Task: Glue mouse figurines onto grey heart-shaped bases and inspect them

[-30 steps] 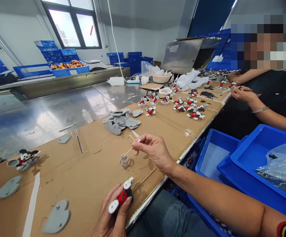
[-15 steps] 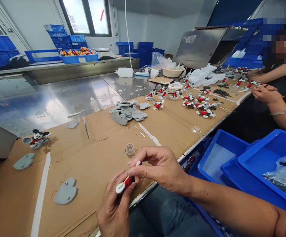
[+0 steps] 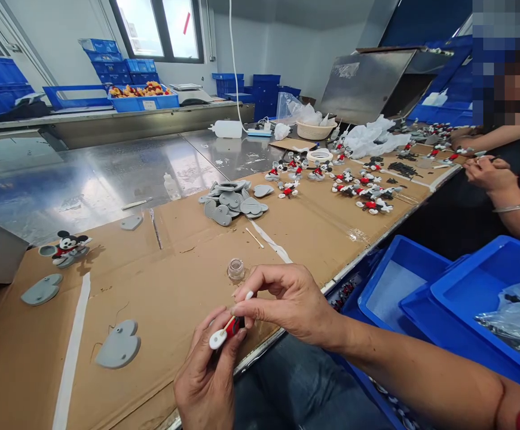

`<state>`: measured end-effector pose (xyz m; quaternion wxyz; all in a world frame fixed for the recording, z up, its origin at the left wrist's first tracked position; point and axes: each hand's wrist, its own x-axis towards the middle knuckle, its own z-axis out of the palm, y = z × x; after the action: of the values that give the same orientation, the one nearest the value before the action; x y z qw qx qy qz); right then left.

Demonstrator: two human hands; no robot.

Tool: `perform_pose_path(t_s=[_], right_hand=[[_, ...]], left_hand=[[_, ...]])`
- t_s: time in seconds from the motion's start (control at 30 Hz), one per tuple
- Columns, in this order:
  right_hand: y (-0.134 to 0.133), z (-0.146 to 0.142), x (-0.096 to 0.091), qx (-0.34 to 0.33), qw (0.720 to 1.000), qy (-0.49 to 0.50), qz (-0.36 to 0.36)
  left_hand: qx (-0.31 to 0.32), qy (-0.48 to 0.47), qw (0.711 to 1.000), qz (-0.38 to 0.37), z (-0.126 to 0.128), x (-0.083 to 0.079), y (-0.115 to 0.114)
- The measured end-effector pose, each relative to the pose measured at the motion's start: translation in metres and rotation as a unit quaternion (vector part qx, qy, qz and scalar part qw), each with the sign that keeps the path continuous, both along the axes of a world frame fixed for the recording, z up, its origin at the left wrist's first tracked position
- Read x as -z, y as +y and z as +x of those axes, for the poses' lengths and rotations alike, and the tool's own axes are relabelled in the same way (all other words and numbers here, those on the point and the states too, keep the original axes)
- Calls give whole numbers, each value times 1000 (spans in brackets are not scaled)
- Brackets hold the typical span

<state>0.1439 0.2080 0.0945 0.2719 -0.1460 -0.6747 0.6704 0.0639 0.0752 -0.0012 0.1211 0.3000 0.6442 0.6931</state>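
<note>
My left hand point(image 3: 206, 376) grips a small red, black and white mouse figure point(image 3: 225, 331) by its body, white feet pointing left. My right hand point(image 3: 287, 301) pinches a thin wooden stick point(image 3: 230, 323) whose tip rests on the figure. Just beyond my hands a small glass jar point(image 3: 236, 269) stands on the cardboard sheet point(image 3: 170, 280). A grey heart-shaped base point(image 3: 118, 345) lies to the left of my left hand.
A pile of grey bases point(image 3: 233, 202) and several finished mouse figures point(image 3: 358, 191) lie farther along the cardboard. One assembled figure point(image 3: 66, 246) stands at the left. Blue bins point(image 3: 443, 286) sit at my right. A co-worker's hands point(image 3: 484, 167) work at the far right.
My right hand came back from the glass jar with the stick and set its tip on the figure. My left hand raised the figure slightly. The view shifted a little to the right.
</note>
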Motion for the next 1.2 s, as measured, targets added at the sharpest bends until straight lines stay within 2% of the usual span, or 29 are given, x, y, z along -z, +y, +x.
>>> perform_pose_path(t_s=[0.23,0.47,0.7,0.87,1.0,1.1,1.2], right_hand=[[-2,1,-2,-6,1000,-3,2],[-1,1,-5,-1,999,28,-28],[0,1,-1,-10,999,20,-24],[-2,1,-1,-12,1000,-3,7],[-1,0,-7,-25,997,20,-68],[9,-4,-8,14,994,49,-94],[29,-13,1,81,993,62,-64]], left_hand=[[6,-16,1000,6,0,-8,2],[-3,-17,1000,-2,0,-3,1],[-8,8,1000,-2,-2,1,0],[-8,2,1000,7,-1,0,1],[-5,5,1000,7,0,-1,1],[3,53,998,19,0,0,3],[-7,122,992,36,-1,3,6]])
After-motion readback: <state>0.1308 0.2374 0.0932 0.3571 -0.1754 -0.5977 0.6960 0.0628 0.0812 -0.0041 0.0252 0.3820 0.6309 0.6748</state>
